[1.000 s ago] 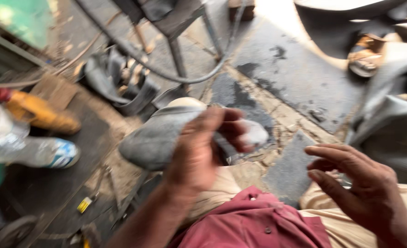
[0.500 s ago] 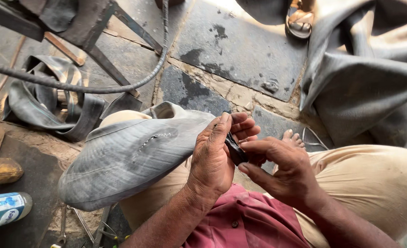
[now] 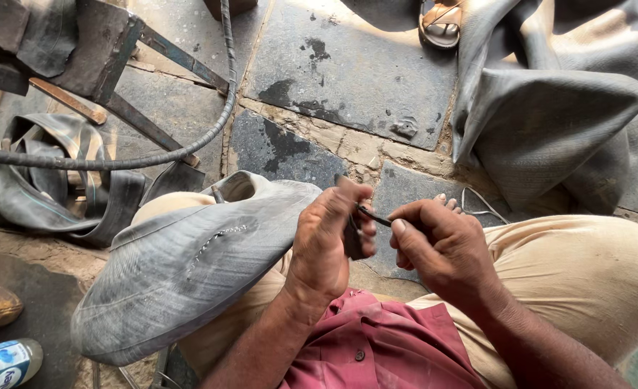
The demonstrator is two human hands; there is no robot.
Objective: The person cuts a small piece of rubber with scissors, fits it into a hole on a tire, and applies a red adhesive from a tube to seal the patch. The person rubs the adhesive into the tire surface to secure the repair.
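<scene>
Presently, observation: the person sits with a grey inner tube [image 3: 189, 274] draped over the left thigh, both hands raised just above the lap.
Left hand [image 3: 326, 241]: curled shut around a small dark rubber patch [image 3: 353, 234], thumb on top, fingers underneath.
Right hand [image 3: 441, 245]: thumb and forefinger pinched on a thin dark strip [image 3: 373, 215] that runs to the patch edge; it looks like a backing film or trimmed sliver, cannot tell which.
Location of patch: between the two hands, just right of the tube's end, not touching the tube's scuffed spot [image 3: 218, 241].
Risk 1: the strip is narrow and held by the fingertips only; a sharp pull could snap it or let it slip, judged from the slim grip.
Risk 2: fingers cover much of the patch face; grime from them could spoil its bond.
Risk 3: the tube lies loose on the thigh; a knee shift could slide it onto the stone floor [image 3: 348, 65].
Surroundings: second folded tube [image 3: 549, 122] at upper right, hose [image 3: 153, 155] and plastic bottle [image 3: 6, 360] at left.
</scene>
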